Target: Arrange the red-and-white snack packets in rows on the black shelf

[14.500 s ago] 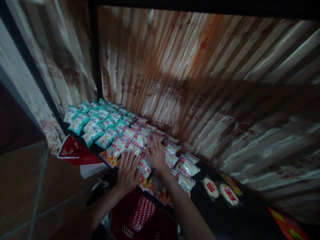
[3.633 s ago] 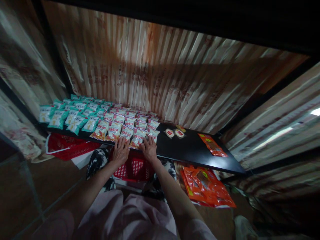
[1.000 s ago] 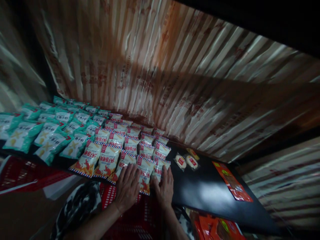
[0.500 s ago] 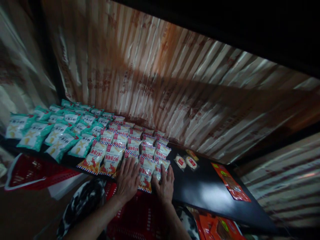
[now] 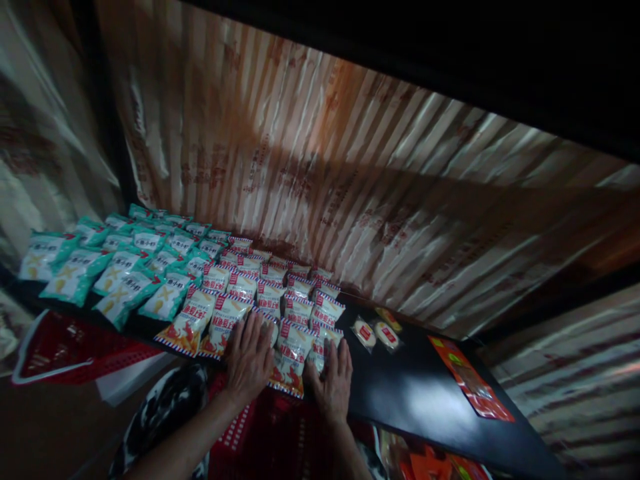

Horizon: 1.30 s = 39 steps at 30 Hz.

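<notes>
Both my hands lie flat, fingers spread, on the front row of red-and-white snack packets (image 5: 260, 293) laid in rows on a black shelf (image 5: 425, 393). My left hand (image 5: 249, 357) covers one front packet. My right hand (image 5: 333, 377) rests on the packet at the right end of the row. A packet (image 5: 290, 357) with a red lobster picture lies between the two hands. Neither hand grips anything.
Teal snack packets (image 5: 120, 267) fill the shelf's left part. Two small round clear-wrapped cakes (image 5: 375, 333) and an orange flat packet (image 5: 470, 380) lie to the right. A red basket (image 5: 55, 347) sits below left, another under my arms. Striped curtain-like backing stands behind.
Over the last second my hands stayed pressed on the front packets and shifted only slightly. The view moved a little, so the shelf sits lower in the frame.
</notes>
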Available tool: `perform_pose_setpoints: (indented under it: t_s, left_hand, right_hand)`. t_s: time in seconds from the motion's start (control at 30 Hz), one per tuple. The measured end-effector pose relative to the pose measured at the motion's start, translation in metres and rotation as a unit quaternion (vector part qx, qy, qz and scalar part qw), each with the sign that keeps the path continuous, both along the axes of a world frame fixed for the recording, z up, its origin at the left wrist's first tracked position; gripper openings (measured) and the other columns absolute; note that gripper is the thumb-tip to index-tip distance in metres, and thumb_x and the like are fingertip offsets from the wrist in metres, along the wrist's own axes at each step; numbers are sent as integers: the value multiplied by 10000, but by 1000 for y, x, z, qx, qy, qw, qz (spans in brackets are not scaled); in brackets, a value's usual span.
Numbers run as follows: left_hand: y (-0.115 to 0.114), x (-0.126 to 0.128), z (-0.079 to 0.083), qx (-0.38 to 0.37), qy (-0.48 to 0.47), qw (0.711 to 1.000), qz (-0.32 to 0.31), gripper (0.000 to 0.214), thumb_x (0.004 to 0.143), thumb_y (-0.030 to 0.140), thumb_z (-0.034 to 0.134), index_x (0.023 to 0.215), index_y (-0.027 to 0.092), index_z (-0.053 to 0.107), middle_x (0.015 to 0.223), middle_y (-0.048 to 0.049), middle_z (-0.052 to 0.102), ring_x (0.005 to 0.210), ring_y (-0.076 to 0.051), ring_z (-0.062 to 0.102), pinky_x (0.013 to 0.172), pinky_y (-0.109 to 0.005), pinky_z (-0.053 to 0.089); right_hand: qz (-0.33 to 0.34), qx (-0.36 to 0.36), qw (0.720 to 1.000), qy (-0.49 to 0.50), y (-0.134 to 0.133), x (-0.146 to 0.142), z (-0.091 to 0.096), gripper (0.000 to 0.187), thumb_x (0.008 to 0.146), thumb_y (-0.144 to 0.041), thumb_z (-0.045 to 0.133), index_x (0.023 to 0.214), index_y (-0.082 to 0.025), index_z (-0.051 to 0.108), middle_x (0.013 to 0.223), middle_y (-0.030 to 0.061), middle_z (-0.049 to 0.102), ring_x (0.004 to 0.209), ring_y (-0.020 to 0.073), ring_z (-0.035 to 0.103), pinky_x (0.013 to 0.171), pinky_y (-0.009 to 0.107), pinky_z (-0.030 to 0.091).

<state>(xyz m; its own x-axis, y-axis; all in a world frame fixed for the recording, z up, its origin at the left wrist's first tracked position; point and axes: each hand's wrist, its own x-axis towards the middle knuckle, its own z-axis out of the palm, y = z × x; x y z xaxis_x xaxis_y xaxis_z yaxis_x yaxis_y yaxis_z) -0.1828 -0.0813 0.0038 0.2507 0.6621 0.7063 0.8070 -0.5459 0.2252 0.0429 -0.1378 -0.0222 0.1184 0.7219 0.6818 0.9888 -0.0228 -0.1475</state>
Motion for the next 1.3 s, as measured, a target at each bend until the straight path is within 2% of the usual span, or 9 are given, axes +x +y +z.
perform_pose_setpoints:
  t_s: [0.17,0.33,0.47,0.57,0.67,0.77,0.87,1.17,1.3]
  left_hand:
    - [4,-22,4,-18,-41,995,84,586,891,264,477,1451,196,318,1564,-117,118,1427,-327,161,1139,-552,197]
    - [8,-40,-11,-24,-5,998,56,594,890,294,480,1451,196,314,1560,-110,165,1422,-311,194,1141,-539,228]
    - [8,-43,-6,-20,-2,998,53,560,912,287,443,1450,198,319,1554,-114,193,1423,-303,197,1138,-525,230]
    - [7,-47,2,-12,-33,996,78,559,921,284,430,1459,210,298,1567,-122,123,1428,-323,166,1122,-551,228]
    - [7,-54,-1,-22,-76,988,136,562,929,283,417,1468,210,274,1573,-128,79,1430,-352,126,1107,-599,209]
    - [9,-61,-14,-57,-101,976,182,538,940,285,397,1461,201,291,1569,-143,108,1427,-358,133,1095,-599,233]
    - [8,-63,-24,-81,-102,972,196,524,941,296,384,1448,180,321,1544,-158,206,1420,-357,161,1093,-594,243]
    - [0,-50,-21,-59,-79,976,193,525,936,327,370,1417,116,372,1503,-209,278,1416,-377,154,1084,-626,220]
    - [1,-48,-24,-49,-70,980,178,532,932,329,380,1436,160,346,1473,-191,348,1407,-362,203,1080,-628,227]
  right_hand:
    - [40,-1,999,-35,-10,-9,8,690,880,-509,478,1470,-249,235,1561,127,153,1384,385,225,996,600,356]
    - [100,-44,992,-70,-11,-34,12,641,874,-418,538,1447,-256,300,1518,112,297,1372,339,287,1023,547,352]
    - [101,-31,993,-60,-7,-47,15,650,877,-407,536,1449,-206,300,1512,141,304,1381,338,275,1032,555,337]
    - [109,-31,992,-60,-7,-54,21,657,869,-398,554,1450,-236,293,1519,126,297,1386,336,273,1046,572,320]
    - [135,-40,988,-68,-7,-62,26,622,869,-358,558,1436,-270,320,1534,104,270,1399,338,251,1055,577,317]
    - [154,-45,984,-72,-7,-65,25,586,879,-320,545,1427,-274,344,1546,97,241,1407,334,234,1053,566,333]
    - [160,-41,984,-63,-9,-64,23,585,887,-301,533,1436,-272,333,1549,99,231,1412,330,222,1054,561,334]
    - [166,-51,983,-55,-18,-44,19,504,893,-335,533,1375,-227,437,1464,131,400,1395,305,278,1037,511,363]
    - [150,-67,985,-56,-19,-43,11,488,907,-327,508,1379,-227,435,1445,137,429,1375,291,326,1030,498,364]
